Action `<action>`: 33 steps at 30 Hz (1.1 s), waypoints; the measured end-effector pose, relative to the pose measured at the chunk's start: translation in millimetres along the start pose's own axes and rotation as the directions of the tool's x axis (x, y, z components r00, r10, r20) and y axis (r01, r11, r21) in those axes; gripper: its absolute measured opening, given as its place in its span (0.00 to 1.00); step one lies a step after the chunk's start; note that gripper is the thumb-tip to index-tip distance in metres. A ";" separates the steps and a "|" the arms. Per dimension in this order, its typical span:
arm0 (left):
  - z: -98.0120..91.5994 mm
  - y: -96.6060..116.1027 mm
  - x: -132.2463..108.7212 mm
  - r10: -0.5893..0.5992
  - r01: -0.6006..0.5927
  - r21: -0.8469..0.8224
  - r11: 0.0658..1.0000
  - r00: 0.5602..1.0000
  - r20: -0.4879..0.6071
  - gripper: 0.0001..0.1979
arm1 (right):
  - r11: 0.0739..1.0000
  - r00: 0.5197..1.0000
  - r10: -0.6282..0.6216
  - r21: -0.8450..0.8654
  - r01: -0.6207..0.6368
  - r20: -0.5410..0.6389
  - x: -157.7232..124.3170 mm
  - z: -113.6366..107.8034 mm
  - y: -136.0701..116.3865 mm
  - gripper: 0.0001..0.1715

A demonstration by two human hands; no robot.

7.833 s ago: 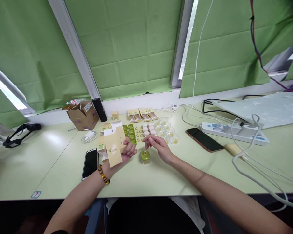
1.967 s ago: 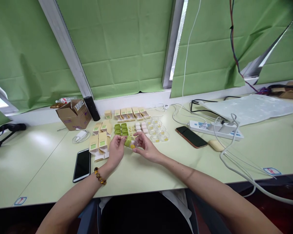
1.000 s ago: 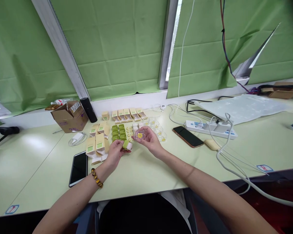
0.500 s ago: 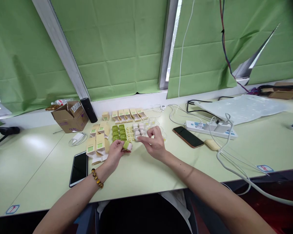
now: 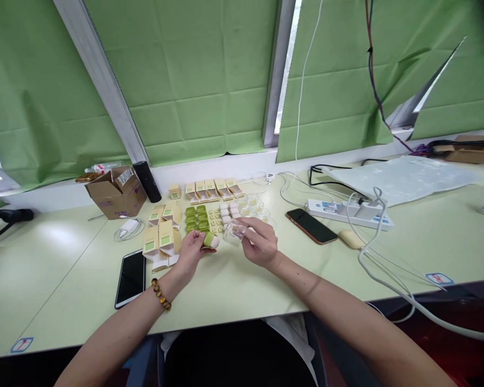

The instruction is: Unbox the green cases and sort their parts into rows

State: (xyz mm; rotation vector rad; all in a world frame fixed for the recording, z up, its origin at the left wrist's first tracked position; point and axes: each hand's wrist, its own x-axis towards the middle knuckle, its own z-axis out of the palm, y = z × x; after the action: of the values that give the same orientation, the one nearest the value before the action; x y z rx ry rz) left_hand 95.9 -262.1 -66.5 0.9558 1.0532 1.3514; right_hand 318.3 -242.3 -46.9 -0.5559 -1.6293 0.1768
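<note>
Near the centre of the frame, our left hand point(image 5: 191, 249) is closed on a green lid point(image 5: 208, 239) with a pale block point(image 5: 215, 242) at its right side, and our right hand point(image 5: 262, 242) pinches a clear cup point(image 5: 234, 231) between thumb and fingers, apart from the block. To handle these well, we should hold the lid steady, let the right hand do any turning, and squeeze only lightly by the outer walls, since thin plastic could slip. We cannot tell which way the cup's opening faces. The cup looks rigid and glossy with rounded corners; the lid seems smooth and opaque, the block matte and perhaps spongy. Just above the hands sit shallow green trays point(image 5: 202, 216) in two columns, tiny yellowish pieces point(image 5: 216, 221), pinkish cubes point(image 5: 225, 212) and see-through tubs point(image 5: 254, 203); left of centre stand angular cartons point(image 5: 169, 236) of cream card.
</note>
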 end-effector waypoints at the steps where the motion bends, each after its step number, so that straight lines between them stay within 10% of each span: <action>1: -0.2 -0.2 0.2 -0.002 0.002 0.003 1.000 1.000 -0.004 0.20 | 0.996 0.996 0.074 0.046 -0.072 -0.051 1.9 0.4 -2.5 0.11; 7: -0.4 -1.8 2.8 -0.014 0.015 0.016 1.000 1.000 -0.022 0.19 | 0.580 0.778 0.618 0.604 -0.546 0.110 16.4 0.9 -1.4 0.28; 15: -1.8 -0.3 2.8 -0.022 0.022 0.014 1.000 1.000 -0.019 0.18 | 0.266 0.625 0.729 0.725 -0.635 0.280 33.0 -12.1 10.8 0.27; 21: -0.3 3.5 0.4 -0.029 0.029 0.006 1.000 0.999 -0.019 0.13 | 0.387 0.636 0.705 0.582 -0.715 0.314 40.5 -56.1 12.6 0.22; 25: 1.0 8.0 -2.7 -0.037 0.038 0.007 0.999 0.999 -0.017 0.12 | 0.686 0.732 0.633 0.256 -0.681 0.253 18.1 -97.8 21.9 0.20; 33: 1.7 10.5 -2.5 -0.054 0.055 0.015 0.998 0.998 -0.038 0.11 | 0.894 0.799 0.389 -0.397 -0.208 0.458 -40.5 -147.7 44.6 0.15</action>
State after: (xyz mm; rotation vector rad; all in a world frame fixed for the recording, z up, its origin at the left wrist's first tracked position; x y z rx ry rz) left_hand 94.8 -264.3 -55.9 0.9097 1.1124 1.3224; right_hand 473.9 -252.3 -80.5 -1.1083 -2.1193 0.3216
